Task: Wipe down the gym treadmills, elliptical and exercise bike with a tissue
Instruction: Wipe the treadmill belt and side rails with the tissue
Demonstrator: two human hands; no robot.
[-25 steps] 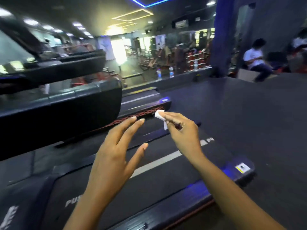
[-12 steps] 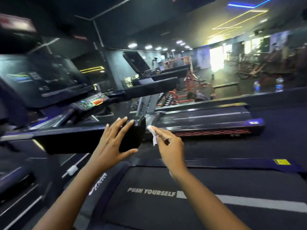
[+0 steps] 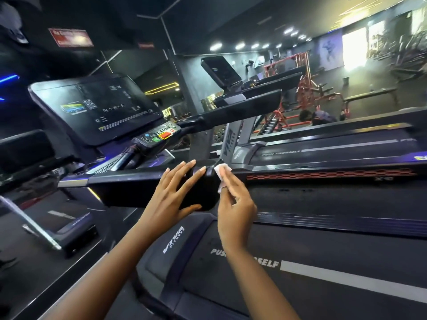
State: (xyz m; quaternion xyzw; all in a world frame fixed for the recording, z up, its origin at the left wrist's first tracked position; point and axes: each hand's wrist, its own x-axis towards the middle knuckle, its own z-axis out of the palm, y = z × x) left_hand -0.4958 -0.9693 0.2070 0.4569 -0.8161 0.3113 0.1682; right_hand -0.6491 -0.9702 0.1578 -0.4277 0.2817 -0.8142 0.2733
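Bracing the rounded end of the black handrail [image 3: 138, 188] with the left hand [image 3: 171, 197], fingers straight and fanned apart across its side face, thumb stretched out below. Pinching a small white tissue [image 3: 222, 170] in the right hand [image 3: 235, 204], fingertips curled round the wad, holding it up at the rail's top end corner, just right of the left fingertips and seemingly touching the rail, though hard to confirm from this angle. Underneath both forearms, the treadmill belt [image 3: 335, 245] with a white stripe and "PUSH YOURSELF" lettering. Up left, beyond the rail, a dark tilted console screen [image 3: 99, 107] and below it a control panel [image 3: 159, 135] with red and green buttons. To the right, alongside, a second treadmill [image 3: 335, 153] with a red honeycomb side strip.
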